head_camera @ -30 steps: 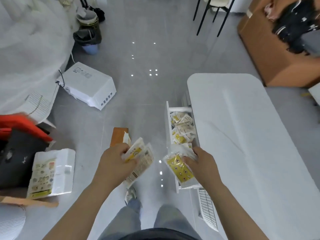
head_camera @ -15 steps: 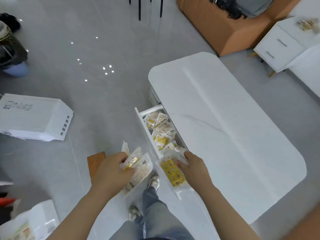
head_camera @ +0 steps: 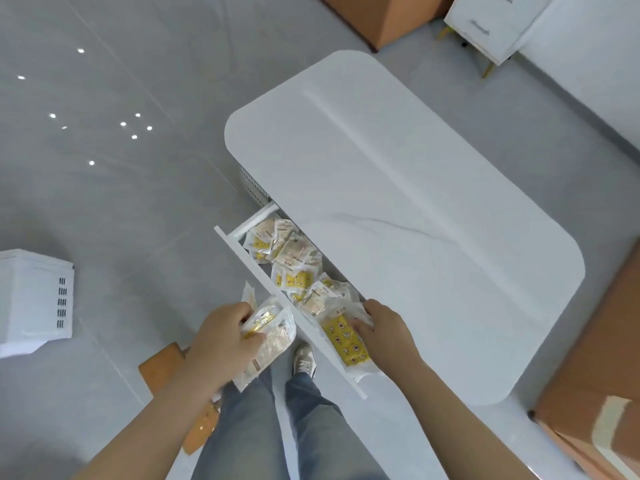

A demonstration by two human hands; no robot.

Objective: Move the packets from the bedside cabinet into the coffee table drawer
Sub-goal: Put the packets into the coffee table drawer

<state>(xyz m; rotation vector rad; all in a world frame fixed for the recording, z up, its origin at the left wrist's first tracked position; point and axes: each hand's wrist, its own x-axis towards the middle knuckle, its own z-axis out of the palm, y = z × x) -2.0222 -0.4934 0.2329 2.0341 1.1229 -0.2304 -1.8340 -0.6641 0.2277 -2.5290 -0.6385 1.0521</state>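
Packets (head_camera: 294,268) already lay heaped in the open drawer (head_camera: 258,271) just beyond the hands. The right hand (head_camera: 384,332) pinched a yellow packet (head_camera: 346,342) over its near end. The left hand (head_camera: 221,337) gripped a bundle (head_camera: 272,336), perhaps three, outside the drawer, yet to go in.

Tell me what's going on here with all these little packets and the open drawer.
A person stands at the white coffee table, whose drawer is pulled open and holds a pile of packets. The right hand holds a yellow-printed packet at the drawer's near end, seemingly putting it in. The left hand grips a bundle of packets just outside the drawer front, waiting to go in.
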